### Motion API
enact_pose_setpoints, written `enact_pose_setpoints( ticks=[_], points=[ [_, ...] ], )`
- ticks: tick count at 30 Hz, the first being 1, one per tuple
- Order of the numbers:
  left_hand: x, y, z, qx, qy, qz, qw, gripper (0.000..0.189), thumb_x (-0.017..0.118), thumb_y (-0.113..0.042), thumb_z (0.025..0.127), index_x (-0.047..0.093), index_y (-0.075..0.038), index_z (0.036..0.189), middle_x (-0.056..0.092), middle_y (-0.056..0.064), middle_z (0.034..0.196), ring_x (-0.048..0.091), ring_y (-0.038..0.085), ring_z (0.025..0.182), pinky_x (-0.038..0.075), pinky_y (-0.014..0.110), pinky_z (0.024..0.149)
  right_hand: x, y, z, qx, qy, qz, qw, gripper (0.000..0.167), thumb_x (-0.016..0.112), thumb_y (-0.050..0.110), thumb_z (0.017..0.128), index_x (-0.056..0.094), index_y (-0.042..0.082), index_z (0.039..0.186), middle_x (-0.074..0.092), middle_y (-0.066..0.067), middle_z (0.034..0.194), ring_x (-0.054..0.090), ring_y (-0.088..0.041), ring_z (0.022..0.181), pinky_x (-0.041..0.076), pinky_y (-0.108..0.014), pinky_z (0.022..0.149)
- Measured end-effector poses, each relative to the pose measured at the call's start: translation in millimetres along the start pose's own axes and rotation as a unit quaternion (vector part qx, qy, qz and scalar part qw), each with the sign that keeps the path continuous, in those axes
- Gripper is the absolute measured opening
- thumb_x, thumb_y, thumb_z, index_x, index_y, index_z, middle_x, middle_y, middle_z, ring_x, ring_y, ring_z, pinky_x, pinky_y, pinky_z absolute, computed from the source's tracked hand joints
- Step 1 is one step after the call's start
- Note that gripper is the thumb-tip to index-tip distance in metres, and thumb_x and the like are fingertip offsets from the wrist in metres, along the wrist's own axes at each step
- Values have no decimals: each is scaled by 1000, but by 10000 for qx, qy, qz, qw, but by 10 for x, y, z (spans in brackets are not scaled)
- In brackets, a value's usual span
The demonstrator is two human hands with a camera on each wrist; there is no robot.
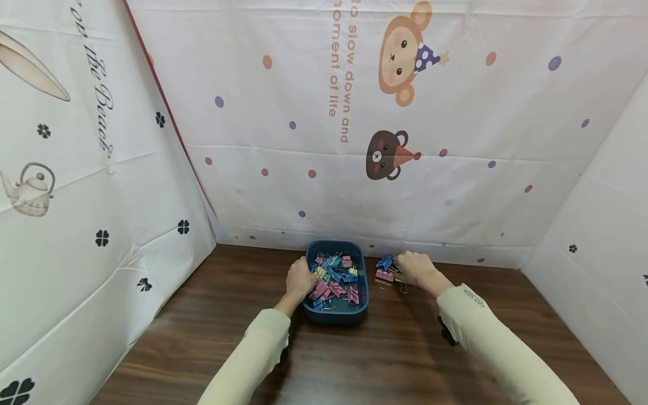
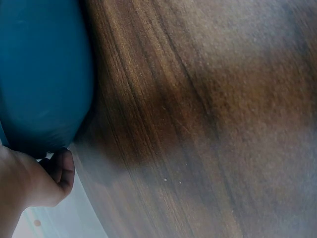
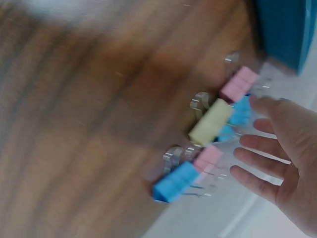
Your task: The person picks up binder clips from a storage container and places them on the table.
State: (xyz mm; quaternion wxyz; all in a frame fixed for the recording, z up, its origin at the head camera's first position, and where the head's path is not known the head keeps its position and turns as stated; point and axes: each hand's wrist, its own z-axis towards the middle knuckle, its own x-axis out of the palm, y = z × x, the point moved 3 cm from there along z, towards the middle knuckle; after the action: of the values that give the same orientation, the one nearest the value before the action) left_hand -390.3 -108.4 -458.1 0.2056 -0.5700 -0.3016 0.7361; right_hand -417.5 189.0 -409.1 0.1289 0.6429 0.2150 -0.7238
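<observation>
A dark blue plastic bin (image 1: 334, 319) holds many binder clips (image 1: 336, 289) in pink, blue, yellow and teal. My left hand (image 1: 301, 277) grips its left rim, and in the left wrist view the curled fingers (image 2: 66, 171) sit at the end of the bin wall (image 2: 44, 74). To the right of the bin, my right hand (image 1: 416, 268) is over a small group of loose clips. The right wrist view shows its fingers spread beside a yellow clip (image 3: 211, 122), a pink clip (image 3: 238, 84) and a blue clip (image 3: 241, 111), holding none.
Another blue clip (image 3: 176, 182) and a pink clip (image 3: 208, 158) lie at the group's end. The brown wood-grain table (image 1: 228, 337) meets a printed white cloth (image 1: 283, 185) close behind the bin. More cloth hangs at both sides.
</observation>
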Motion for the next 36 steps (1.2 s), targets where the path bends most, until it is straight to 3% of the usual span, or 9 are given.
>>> enact_pose_setpoints(
  ticks=[3,8,12,17,23,30,33,36],
  points=[
    [5,5,2,-3,-38,-14,10000,46,70,-5,89,58,8,132,66,25,122,65,39,115,53,54,99,-132,33,73,-90,-160,35,9998,26,75,27,92,65,10,75,64,-6,69,63,-20,59,52,-38,52],
    [20,22,25,162,-66,-43,9998,49,69,-6,88,58,9,133,66,27,123,65,41,116,55,54,96,-335,229,255,-134,-389,215,9989,35,65,13,97,58,13,63,56,-2,58,49,-14,50,39,-30,48],
    [25,52,27,149,-41,-17,9999,50,69,-5,88,57,9,134,66,27,125,65,41,116,55,55,95,-412,493,444,-167,-452,133,9988,34,64,13,98,61,13,64,62,-4,64,57,-16,55,47,-34,50],
    [19,45,16,102,-19,-5,9999,48,70,-6,88,58,9,133,67,26,123,66,39,113,55,55,94,-429,807,653,-248,-489,204,9983,25,68,15,95,67,12,71,69,-8,77,67,-24,70,58,-44,63],
    [14,23,19,4,-51,-17,10000,45,71,-6,88,59,7,130,67,24,120,66,37,111,55,55,94,-404,1061,837,-81,73,1159,9932,11,66,10,97,75,5,94,72,-11,93,66,-20,76,58,-40,73],
    [12,23,16,-39,-96,-6,9999,44,73,-7,87,60,7,127,68,23,117,67,35,106,56,54,93,-272,1179,1032,285,758,1727,9816,29,61,9,100,66,-1,127,68,-19,124,70,-29,105,58,-44,91],
    [0,16,5,-7,-120,-49,9999,44,72,-7,87,60,8,127,68,23,116,67,35,105,56,55,93,-202,1240,1106,398,829,1775,9798,31,60,7,101,65,-1,130,64,-21,130,68,-33,112,57,-45,93],
    [8,16,8,10,-140,-40,9999,43,72,-7,86,61,7,125,69,23,114,67,36,105,56,55,91,-138,1320,1151,516,892,1747,9792,24,61,6,100,68,1,123,64,-22,126,68,-31,102,56,-42,83]
  ],
)
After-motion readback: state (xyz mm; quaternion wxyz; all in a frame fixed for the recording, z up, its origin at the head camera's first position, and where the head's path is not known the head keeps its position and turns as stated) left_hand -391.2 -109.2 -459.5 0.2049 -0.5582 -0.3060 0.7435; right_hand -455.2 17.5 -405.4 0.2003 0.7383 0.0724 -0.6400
